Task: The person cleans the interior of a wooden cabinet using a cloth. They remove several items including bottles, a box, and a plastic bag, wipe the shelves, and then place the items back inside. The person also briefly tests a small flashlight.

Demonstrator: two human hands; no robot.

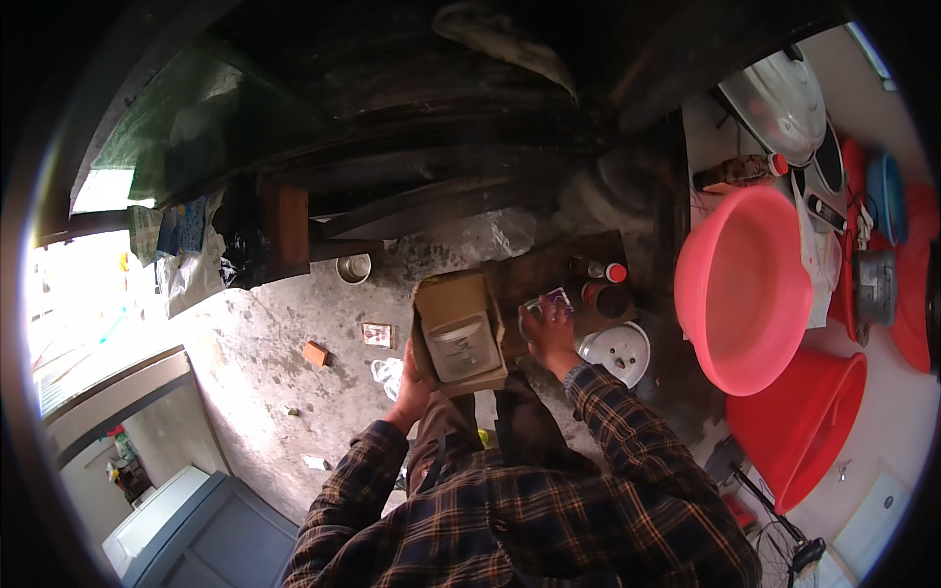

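Observation:
An open cardboard box (452, 296) is held at its left side by my left hand (417, 384). Inside it lies a pale, translucent container (462, 351) with dark marks on it. To the right of the box, my right hand (550, 334) is on a small packaged item (559, 298) with purple and white print, partly covered by the fingers. Beyond that hand, a bottle with a red cap (616, 273) and a dark brown jar (606, 298) are on a dark wooden board (529, 253).
A round metal lid (621, 354) lies below the board. Pink (757, 294) and red (794, 426) plastic basins are at the right. On the concrete floor are a metal bowl (353, 268), an orange block (315, 353) and a crumpled plastic bag (387, 376).

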